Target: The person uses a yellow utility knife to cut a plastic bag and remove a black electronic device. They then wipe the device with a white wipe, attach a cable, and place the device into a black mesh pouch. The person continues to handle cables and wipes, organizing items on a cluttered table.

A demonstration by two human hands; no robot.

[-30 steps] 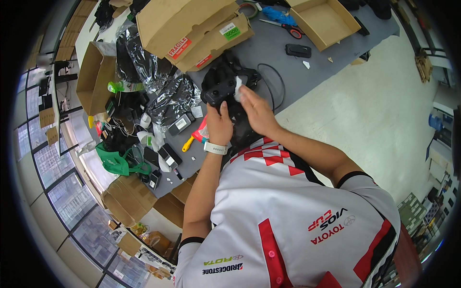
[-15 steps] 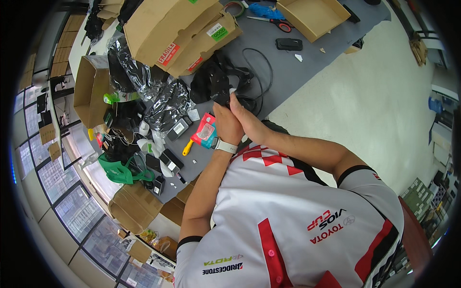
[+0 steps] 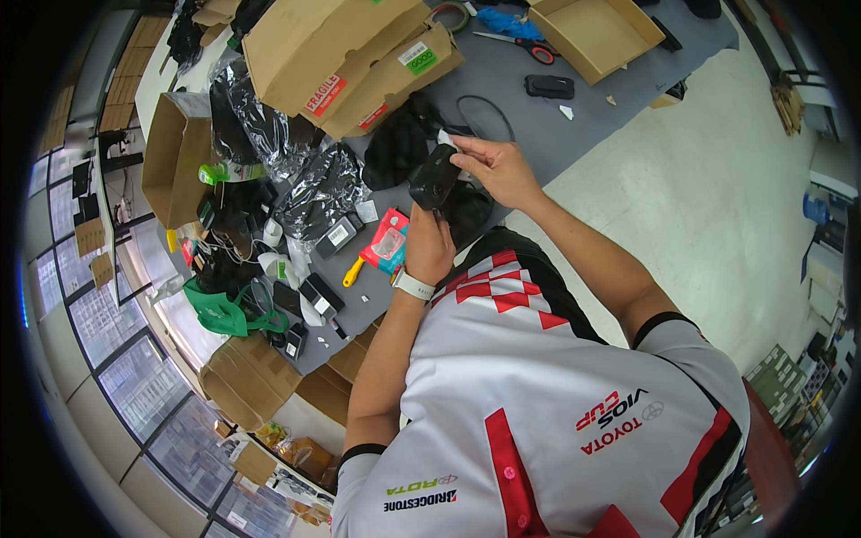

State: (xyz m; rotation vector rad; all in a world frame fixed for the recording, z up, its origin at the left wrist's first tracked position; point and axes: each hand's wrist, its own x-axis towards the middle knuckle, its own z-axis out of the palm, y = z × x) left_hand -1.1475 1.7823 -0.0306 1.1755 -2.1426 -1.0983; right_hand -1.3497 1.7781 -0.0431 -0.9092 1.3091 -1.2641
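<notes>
My left hand holds a small black box-shaped device from below, its fingers partly hidden behind it. At the device's upper edge, my right hand pinches a small white piece that looks like tissue or a wipe. Behind the device lie a bunched black thing and a black cable on the grey table. A pink and blue soft packet rests beside my left wrist, with a yellow-handled tool close to it.
Brown cardboard boxes stand at the far side of the grey table. Scissors, a black case and an open tray-like box lie at the far right. Plastic-wrapped black items and a green bag crowd the left.
My hands were pressed together over the device; now my right hand has moved up and right, showing more of it. The white piece shows more plainly. The view has shifted slightly.
</notes>
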